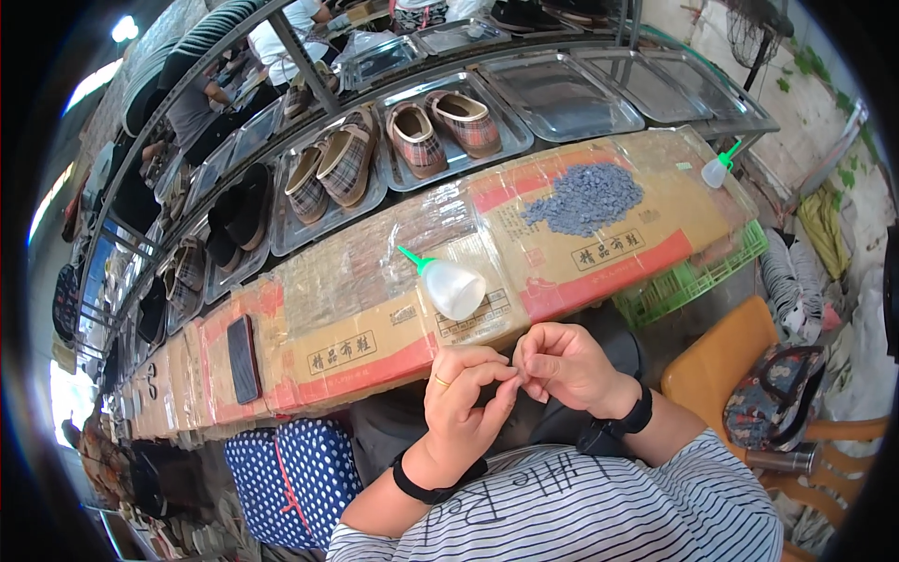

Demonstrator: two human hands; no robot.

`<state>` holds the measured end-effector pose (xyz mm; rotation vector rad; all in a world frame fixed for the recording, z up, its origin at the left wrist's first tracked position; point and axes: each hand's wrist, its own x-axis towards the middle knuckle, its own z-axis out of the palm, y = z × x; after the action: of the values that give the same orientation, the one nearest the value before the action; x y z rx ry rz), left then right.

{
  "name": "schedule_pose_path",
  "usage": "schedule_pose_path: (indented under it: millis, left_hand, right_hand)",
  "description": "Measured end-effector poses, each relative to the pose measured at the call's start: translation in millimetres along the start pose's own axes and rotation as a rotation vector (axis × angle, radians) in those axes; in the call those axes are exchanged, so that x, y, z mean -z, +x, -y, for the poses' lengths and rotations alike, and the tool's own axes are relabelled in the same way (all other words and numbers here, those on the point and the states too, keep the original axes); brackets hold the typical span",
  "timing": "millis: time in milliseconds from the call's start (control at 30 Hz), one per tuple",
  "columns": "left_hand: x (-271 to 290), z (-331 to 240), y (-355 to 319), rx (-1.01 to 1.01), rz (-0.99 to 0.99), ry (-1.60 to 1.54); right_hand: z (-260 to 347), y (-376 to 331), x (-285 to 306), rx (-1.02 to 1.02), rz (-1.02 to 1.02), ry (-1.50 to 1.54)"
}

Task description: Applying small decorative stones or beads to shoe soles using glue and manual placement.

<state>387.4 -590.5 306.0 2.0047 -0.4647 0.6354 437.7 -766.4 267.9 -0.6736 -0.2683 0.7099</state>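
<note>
My left hand (pixel 464 398) and my right hand (pixel 562 365) meet in front of my chest, fingertips pinched together on something too small to make out. A gold ring shows on the left hand, and both wrists wear black bands. Just beyond the hands, a white squeeze bottle with a green nozzle (pixel 448 283) lies on its side on the cardboard-covered bench (pixel 375 318). A heap of small blue-grey pieces (pixel 585 197) sits farther right on the bench.
A black phone (pixel 243 359) lies on the bench at left. Metal trays (pixel 562 94) behind hold plaid slippers (pixel 440 131) and dark slippers (pixel 239 215). A second small bottle (pixel 719 167) stands far right. A green crate (pixel 698 276), an orange chair (pixel 721 365) and a dotted blue bag (pixel 295 478) surround me.
</note>
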Motion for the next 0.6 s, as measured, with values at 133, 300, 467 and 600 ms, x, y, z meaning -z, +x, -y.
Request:
schedule_pose_path:
  millis: [133, 300, 467, 600]
  left_hand:
    - [4, -2, -5, 0.004, 0.005, -0.016]
    - [8, -2, -11, 0.05, 0.001, -0.042]
    - [6, -4, -13, 0.13, 0.001, -0.116]
    - [9, -1, -13, 0.165, 0.048, -0.147]
  right_hand:
    - [-4, -2, -8, -0.045, -0.007, 0.003]
    - [-10, -2, -12, -0.054, -0.006, 0.014]
    - [-7, -3, -13, -0.067, -0.001, -0.011]
    - [-7, -2, -12, -0.097, 0.02, -0.045]
